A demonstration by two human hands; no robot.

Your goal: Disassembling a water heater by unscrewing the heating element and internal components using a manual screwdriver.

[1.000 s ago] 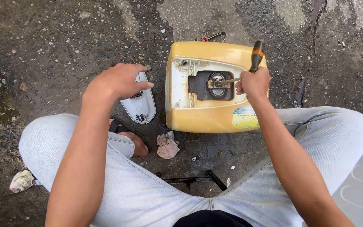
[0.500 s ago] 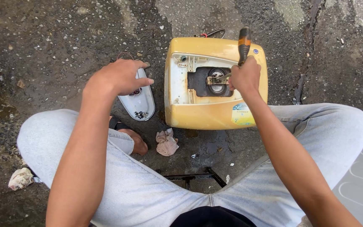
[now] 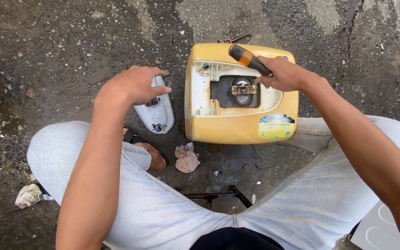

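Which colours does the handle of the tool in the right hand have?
Orange and black handle, head view.

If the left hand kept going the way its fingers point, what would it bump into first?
Probably the yellow casing: the left hand hovers over the white cover, fingers aimed right toward it. Depth is unclear.

There is one view only, from a camera on the person's head, so no second view shares any of the scene. It looks almost straight down, tipped slightly forward, onto the wet ground point(image 3: 70, 37) in front of the seated person. The lap and both knees fill the frame from 4 to 8 o'clock, close under the lens. The forearms come in from 5 and 7 o'clock and reach towards 12. The left hand point(image 3: 133, 85) sits at about 10 o'clock of centre, the right hand point(image 3: 285, 74) at 1 o'clock, and the yellow housing point(image 3: 241, 127) just right of centre, all near.
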